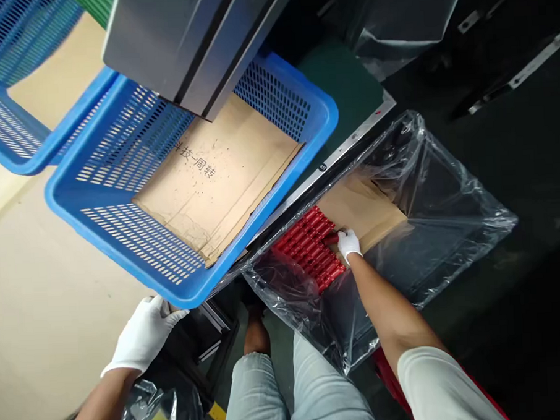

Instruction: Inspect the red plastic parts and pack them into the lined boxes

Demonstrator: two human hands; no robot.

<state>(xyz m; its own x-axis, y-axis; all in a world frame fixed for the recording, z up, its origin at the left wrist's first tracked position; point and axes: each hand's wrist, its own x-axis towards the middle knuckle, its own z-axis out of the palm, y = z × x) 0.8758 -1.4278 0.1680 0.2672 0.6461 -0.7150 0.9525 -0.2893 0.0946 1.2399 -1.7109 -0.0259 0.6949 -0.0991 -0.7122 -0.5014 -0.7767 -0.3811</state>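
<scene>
My right hand (348,244), in a white glove, reaches down into a black bin lined with clear plastic (427,185). Its fingers are closed on a red cylinder at the edge of a tight block of red cylinders (308,249) lying in rows on brown cardboard (373,209). My left hand (144,333), also gloved, rests with fingers curled at the near corner of a blue perforated basket (195,288). The basket holds only a sheet of cardboard (214,182) with printed characters.
A second blue basket (20,122) stands at the far left on a tan table surface (37,295). A dark metal machine part (189,40) overhangs the basket. My knees in light jeans (297,389) are below. Crumpled plastic (154,407) lies at the lower left.
</scene>
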